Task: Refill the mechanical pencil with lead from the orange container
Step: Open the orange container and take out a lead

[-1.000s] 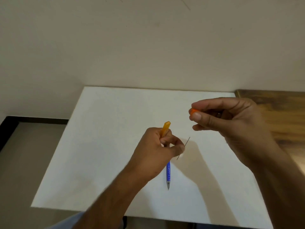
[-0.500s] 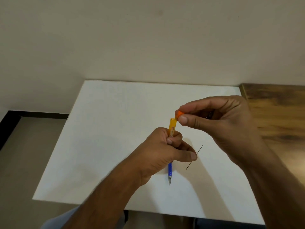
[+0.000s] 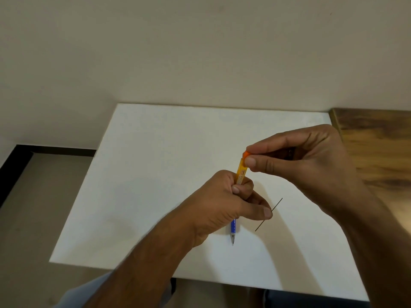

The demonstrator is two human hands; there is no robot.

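Observation:
My left hand [image 3: 224, 203] grips the orange lead container [image 3: 241, 172], which sticks up out of the fist. Its thumb and forefinger also pinch a thin dark lead [image 3: 277, 204] that points up to the right. The blue mechanical pencil [image 3: 232, 231] shows below this hand with its metal tip toward me; whether the hand holds it or it lies on the table I cannot tell. My right hand [image 3: 307, 165] pinches the orange cap [image 3: 246, 154] right at the container's top end.
All this is above a white table [image 3: 155, 174] set against a beige wall. A wooden surface [image 3: 378, 147] adjoins the table on the right. Floor with a black skirting lies to the left.
My right hand has brought the orange cap left and down from open air onto the top of the container. My left hand kept the container and the lead.

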